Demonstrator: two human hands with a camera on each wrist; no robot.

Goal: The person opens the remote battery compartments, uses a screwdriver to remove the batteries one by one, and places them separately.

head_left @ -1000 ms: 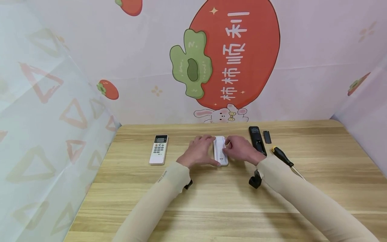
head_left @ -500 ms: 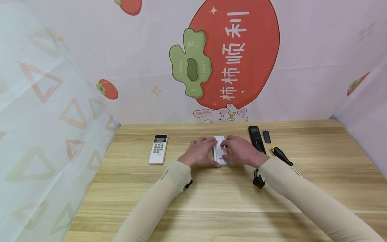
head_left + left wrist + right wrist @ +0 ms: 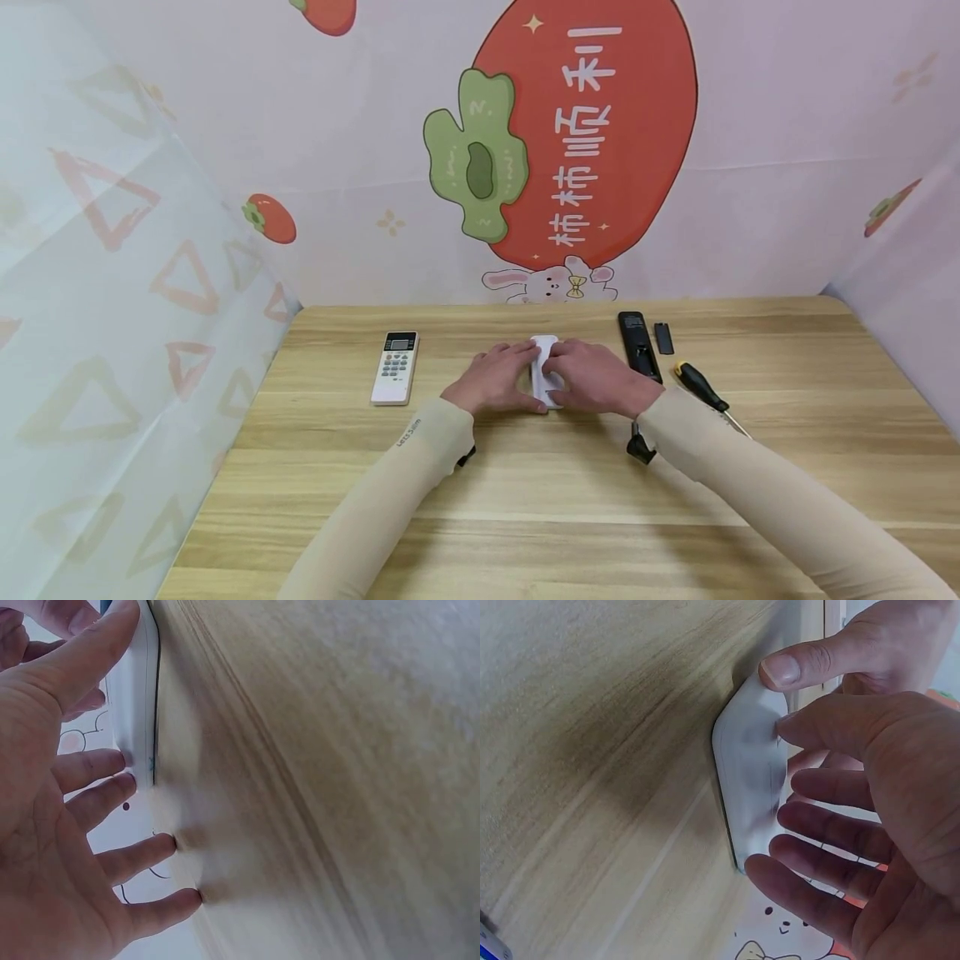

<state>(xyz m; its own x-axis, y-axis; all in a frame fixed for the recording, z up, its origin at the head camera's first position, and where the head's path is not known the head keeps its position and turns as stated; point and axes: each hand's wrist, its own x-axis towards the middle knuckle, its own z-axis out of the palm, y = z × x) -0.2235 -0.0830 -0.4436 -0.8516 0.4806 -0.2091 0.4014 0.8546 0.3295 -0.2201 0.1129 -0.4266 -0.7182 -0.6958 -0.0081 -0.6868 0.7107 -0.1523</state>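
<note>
A white remote control (image 3: 539, 379) lies back up on the table, between both hands. My left hand (image 3: 495, 377) holds it lengthwise: in the left wrist view the thumb is at its near end, two fingers touch its far end, and the others rest on the table. My right hand (image 3: 598, 380) lies over its right side. In the right wrist view the thumb touches the white back (image 3: 754, 765), and the loosely bent fingers are spread along its edge. Part of the back is hidden under the right hand.
A white remote with a display (image 3: 394, 368) lies face up at the left. A black remote (image 3: 637, 343) lies back up with its battery compartment uncovered, beside a small black cover (image 3: 663, 338). A screwdriver (image 3: 699, 384) lies at the right. The patterned wall (image 3: 337, 267) rises behind the table (image 3: 525, 500).
My right hand has shifted from a bunched-finger touch at the remote's right edge to reaching further over its back. The left hand has stayed almost still.
</note>
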